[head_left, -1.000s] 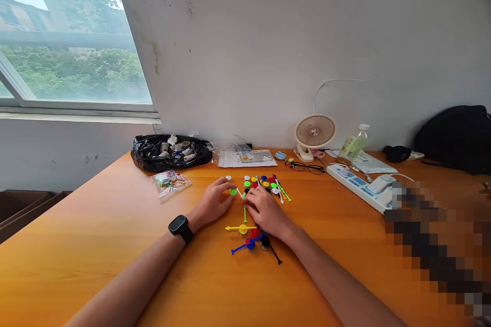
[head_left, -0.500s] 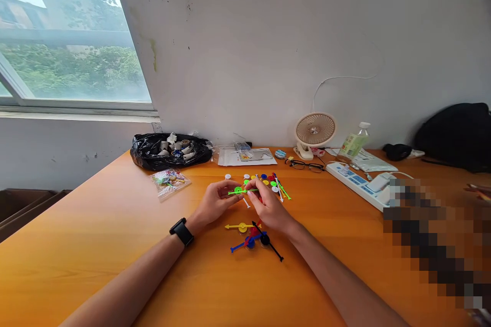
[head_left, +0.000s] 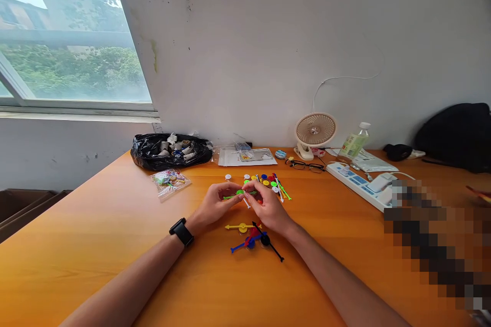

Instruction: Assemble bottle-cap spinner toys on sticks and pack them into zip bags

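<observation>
Both hands meet over the middle of the table around a green arrow spinner. My left hand is closed on its left side, with the thumb near the round hub. Opposite it, my right hand pinches the same spinner, and the fingers partly hide it. Nearer to me lie a yellow arrow spinner, a blue one, a red one and a black one, some overlapping. Beyond the hands are loose coloured discs and several plastic arrows.
A clear bag of coloured parts lies left of my hands, before a black plastic bag. Along the back are papers, glasses, a clip fan and a bottle. A power strip runs along the right.
The green arrow and round hub, apart at different spots between my fingers before, now sit together, with both hands' fingertips drawn closer around the hub. The other spinners have not moved.
</observation>
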